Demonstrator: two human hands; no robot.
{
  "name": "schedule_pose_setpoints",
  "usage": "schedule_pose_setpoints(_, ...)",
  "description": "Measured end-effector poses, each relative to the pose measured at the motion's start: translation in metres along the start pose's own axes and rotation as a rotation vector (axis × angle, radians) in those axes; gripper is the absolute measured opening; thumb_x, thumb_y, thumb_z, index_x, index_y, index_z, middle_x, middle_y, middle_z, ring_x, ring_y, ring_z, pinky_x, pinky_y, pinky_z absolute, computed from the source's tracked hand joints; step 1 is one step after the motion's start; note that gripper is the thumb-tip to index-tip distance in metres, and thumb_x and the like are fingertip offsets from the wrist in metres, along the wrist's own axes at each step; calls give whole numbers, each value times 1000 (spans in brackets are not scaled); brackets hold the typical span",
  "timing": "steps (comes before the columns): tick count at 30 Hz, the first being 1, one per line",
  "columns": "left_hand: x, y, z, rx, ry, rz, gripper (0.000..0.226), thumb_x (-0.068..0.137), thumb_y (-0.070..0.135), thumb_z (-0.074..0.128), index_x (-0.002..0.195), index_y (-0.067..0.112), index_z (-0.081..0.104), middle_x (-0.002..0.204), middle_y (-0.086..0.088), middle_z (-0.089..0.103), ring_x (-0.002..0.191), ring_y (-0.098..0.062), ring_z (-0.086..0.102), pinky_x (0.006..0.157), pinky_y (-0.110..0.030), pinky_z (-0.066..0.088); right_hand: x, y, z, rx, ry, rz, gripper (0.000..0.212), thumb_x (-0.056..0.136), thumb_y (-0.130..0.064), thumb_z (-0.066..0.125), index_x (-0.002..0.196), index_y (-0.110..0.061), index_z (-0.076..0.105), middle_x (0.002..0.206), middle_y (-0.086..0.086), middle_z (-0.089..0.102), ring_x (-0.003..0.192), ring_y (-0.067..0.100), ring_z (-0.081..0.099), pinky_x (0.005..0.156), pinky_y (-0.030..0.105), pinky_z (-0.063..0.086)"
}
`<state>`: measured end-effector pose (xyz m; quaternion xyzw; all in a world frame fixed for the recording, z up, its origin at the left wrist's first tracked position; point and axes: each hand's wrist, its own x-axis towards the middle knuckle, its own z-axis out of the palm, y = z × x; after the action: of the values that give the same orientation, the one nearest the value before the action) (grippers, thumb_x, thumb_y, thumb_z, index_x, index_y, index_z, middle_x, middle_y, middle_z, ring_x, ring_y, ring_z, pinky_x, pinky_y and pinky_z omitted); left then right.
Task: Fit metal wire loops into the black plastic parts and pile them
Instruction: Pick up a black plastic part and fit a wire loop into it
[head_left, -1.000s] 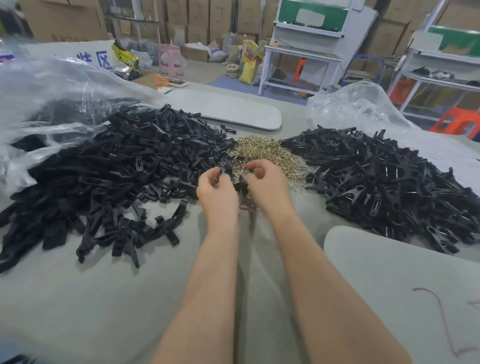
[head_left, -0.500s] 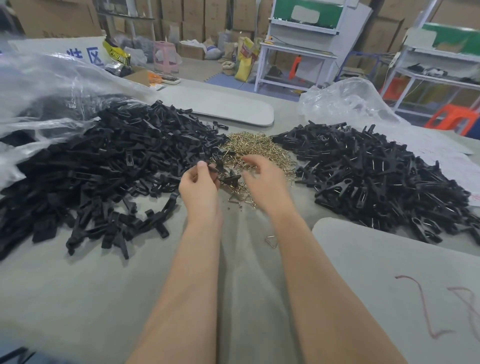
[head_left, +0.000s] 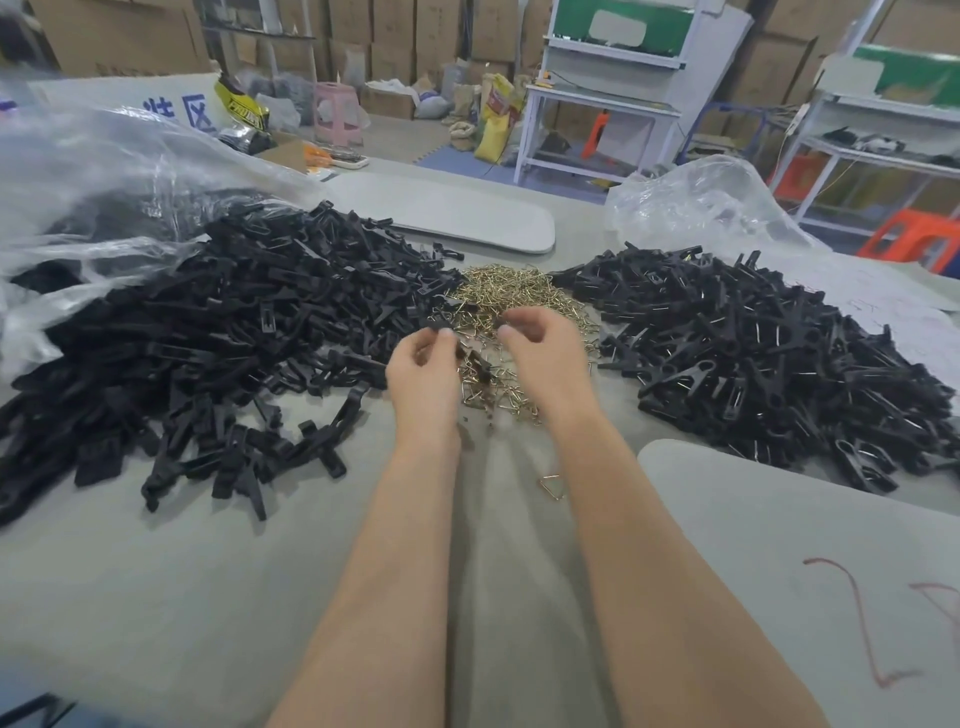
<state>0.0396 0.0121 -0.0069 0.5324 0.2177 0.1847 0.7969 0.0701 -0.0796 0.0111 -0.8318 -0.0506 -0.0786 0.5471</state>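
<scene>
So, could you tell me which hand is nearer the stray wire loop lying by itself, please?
Right. The right hand is directly beyond the stray wire loop; the left hand is beyond it too, but further left.

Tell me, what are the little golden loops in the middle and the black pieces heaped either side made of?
The golden loops look like thin metal wire with a shiny brass-coloured finish: they glint and keep sharp bends. The black pieces look like moulded plastic, dull with a slight sheen, all alike in shape. Bright wire glints show in the right heap.
</scene>
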Motion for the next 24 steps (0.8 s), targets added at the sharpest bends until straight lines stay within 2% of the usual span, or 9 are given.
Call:
schedule_pose_setpoints(2,-5,-2,5,132,-162,12,16,93,16,59,108,16,57,109,-7,64,105,-21,62,97,-38,49,-5,0,-18,168,7,52,15,89,-11,61,103,-15,62,97,0,65,92,13,62,82,23,48)
schedule_pose_setpoints(4,-13,-3,11,203,-282,37,15,91,14,61,107,13,60,105,-9,66,102,-23,63,98,-43,49,-13,4,-31,209,19,59,7,86,-11,64,90,-17,62,90,4,68,83,13,64,75,22,49)
schedule_pose_setpoints(6,-16,-4,14,270,-334,69,23,90,13,62,112,6,62,106,-14,67,102,-26,64,98,-44,49,-20,11,-38,208,26,40,11,86,-9,66,83,-19,62,83,5,68,76,12,64,71,20,49)
schedule_pose_setpoints(8,-18,-5,14,297,-369,85,20,89,13,64,109,10,63,105,-12,67,103,-26,64,97,-42,49,-25,18,-43,242,18,17,13,86,-5,64,83,-18,63,80,4,68,73,9,65,71,17,52)
schedule_pose_setpoints(10,-18,-6,14,310,-408,93,11,89,12,64,98,19,63,99,-6,68,100,-22,64,96,-38,50,-28,24,-46,284,23,1,12,87,-4,63,88,-15,64,81,2,68,71,5,66,68,15,51)
schedule_pose_setpoints(12,-17,-8,14,324,-448,114,13,90,11,63,87,23,64,86,2,69,87,-12,65,89,-31,51,-29,26,-47,297,34,-17,14,87,-2,62,89,-16,64,82,0,69,71,2,66,66,13,49)
schedule_pose_setpoints(15,-17,-10,13,357,-500,149,22,91,11,61,82,30,66,71,11,67,68,2,63,74,-20,51,-29,28,-48,293,48,-36,20,86,-2,63,85,-22,65,79,-3,69,70,3,66,67,13,48)
schedule_pose_setpoints(20,-18,-10,13,342,-503,151,21,91,10,60,84,29,66,71,12,68,65,5,63,71,-17,49,-28,30,-47,285,65,-41,21,86,-4,63,82,-25,65,77,-5,69,73,6,67,69,15,49)
schedule_pose_setpoints(24,-18,-10,12,350,-498,146,17,91,11,60,87,26,66,75,10,68,70,0,63,76,-20,50,-27,29,-48,301,71,-43,20,87,-4,63,82,-24,65,75,-6,68,68,2,66,67,13,48)
